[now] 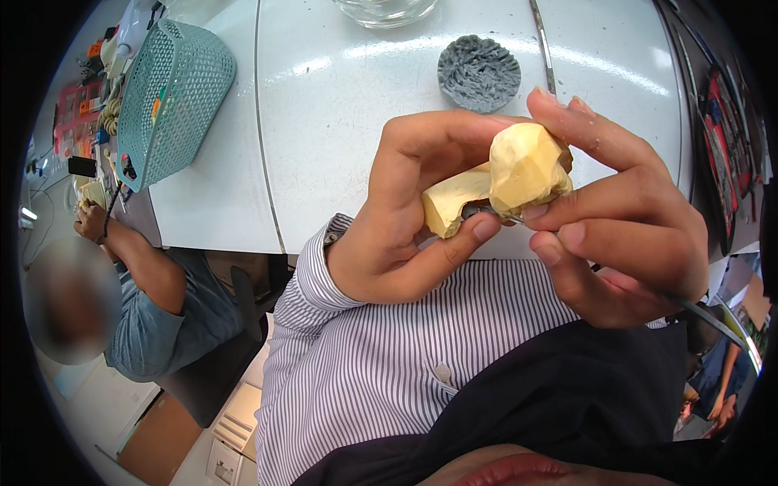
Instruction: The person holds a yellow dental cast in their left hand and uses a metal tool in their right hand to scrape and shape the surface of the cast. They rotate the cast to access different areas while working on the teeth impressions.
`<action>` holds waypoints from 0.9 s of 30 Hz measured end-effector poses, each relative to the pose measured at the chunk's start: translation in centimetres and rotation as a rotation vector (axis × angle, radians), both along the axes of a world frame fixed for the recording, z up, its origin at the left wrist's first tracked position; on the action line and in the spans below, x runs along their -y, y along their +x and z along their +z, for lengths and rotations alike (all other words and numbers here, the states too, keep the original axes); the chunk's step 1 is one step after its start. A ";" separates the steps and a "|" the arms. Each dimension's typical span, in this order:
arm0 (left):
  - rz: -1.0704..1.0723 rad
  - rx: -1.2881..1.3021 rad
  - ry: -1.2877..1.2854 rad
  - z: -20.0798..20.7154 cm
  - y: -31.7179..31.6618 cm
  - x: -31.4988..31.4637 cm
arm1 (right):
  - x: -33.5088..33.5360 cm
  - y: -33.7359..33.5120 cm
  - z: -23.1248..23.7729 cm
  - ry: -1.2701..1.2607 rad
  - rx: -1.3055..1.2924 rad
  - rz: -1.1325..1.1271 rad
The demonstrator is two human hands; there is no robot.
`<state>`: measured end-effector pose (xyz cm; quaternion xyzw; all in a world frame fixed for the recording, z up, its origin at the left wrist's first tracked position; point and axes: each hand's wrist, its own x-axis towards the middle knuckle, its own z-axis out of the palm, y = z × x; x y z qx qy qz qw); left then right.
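My left hand (405, 202) is closed around a pale yellow, plaster-like piece (531, 166), holding it above the table's near edge. One end is a faceted, tooth-like block and the other a shorter stub. A small dark grey patch shows in the hollow between them, beside my left thumb. With my right hand (628, 206), I pinch a slim metal hand tool (512, 218) whose thin tip meets the underside of the block. Its shaft runs through my fingers, which hide most of it. The right index fingertip is near the block's top.
A dark grey, round, rough-textured pad (478, 73) lies beyond my hands on the white table (324, 138). Beside it is a thin metal rod (545, 44); a clear glass bowl (387, 11) stands farther back. A teal basket (182, 105) and a seated person (178, 300) are at left.
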<state>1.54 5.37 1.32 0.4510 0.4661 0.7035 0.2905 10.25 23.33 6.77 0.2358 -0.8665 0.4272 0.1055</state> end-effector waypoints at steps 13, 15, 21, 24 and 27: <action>0.011 0.107 -0.046 0.0 -0.1 0.2 | -0.2 0.8 -1.7 -0.252 -0.214 -0.202; 0.013 0.252 -0.080 0.4 -0.3 0.1 | -0.4 1.2 -2.3 -0.441 -0.283 -0.314; 0.067 0.341 -0.160 0.3 -0.4 0.4 | -1.3 0.9 -3.6 -0.779 -0.272 -0.403; 0.072 0.387 -0.163 0.3 -0.7 0.5 | -0.8 0.6 -3.5 -0.846 -0.210 -0.409; 0.042 0.439 -0.173 0.4 -0.8 0.6 | 0.4 0.7 -2.8 -0.810 -0.133 -0.390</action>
